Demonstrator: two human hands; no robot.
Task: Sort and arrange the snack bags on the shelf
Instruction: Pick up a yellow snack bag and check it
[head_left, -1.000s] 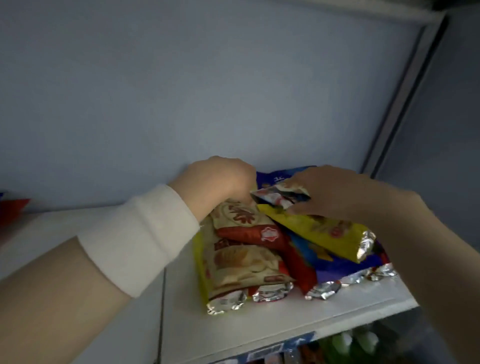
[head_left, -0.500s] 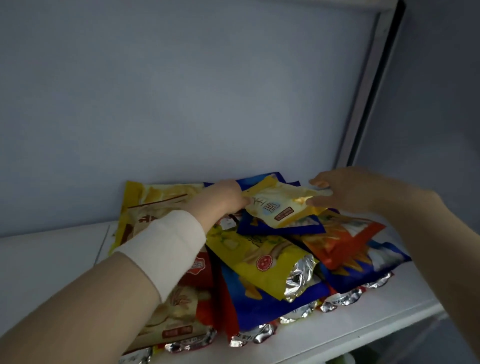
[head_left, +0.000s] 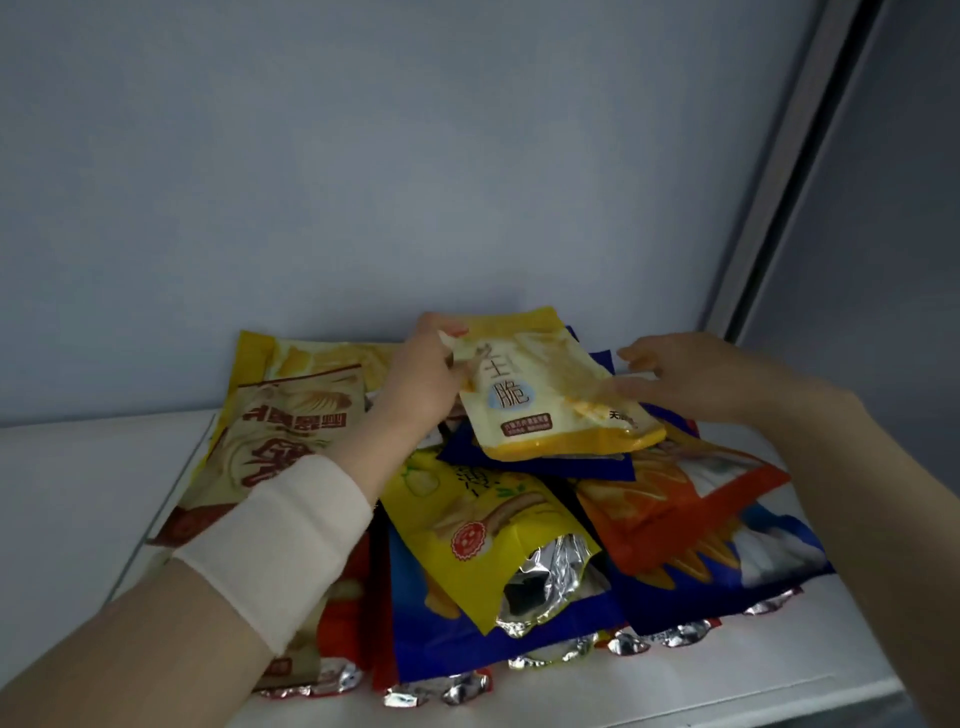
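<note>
A heap of several snack bags lies on the white shelf (head_left: 83, 499). On top is a pale yellow bag (head_left: 540, 395) with blue lettering, tilted up off the heap. My left hand (head_left: 423, 379), with a white wristband, grips its upper left corner. My right hand (head_left: 691, 374) hovers at the bag's right edge with fingers spread, touching or nearly touching it. Below lie a yellow bag (head_left: 478, 525) with a foil end, an orange and blue bag (head_left: 691, 514), and a cream and red bag (head_left: 291, 436) at the left.
The shelf's pale back wall (head_left: 363, 182) rises right behind the heap. A grey upright post (head_left: 779, 208) closes the right side. Bare shelf surface stretches to the left of the bags. Foil bag ends (head_left: 441, 696) reach close to the shelf's front edge.
My left hand has taken the pale yellow bag by its corner and raised it off the heap. My right hand has let go of it and opened. The view has moved closer.
</note>
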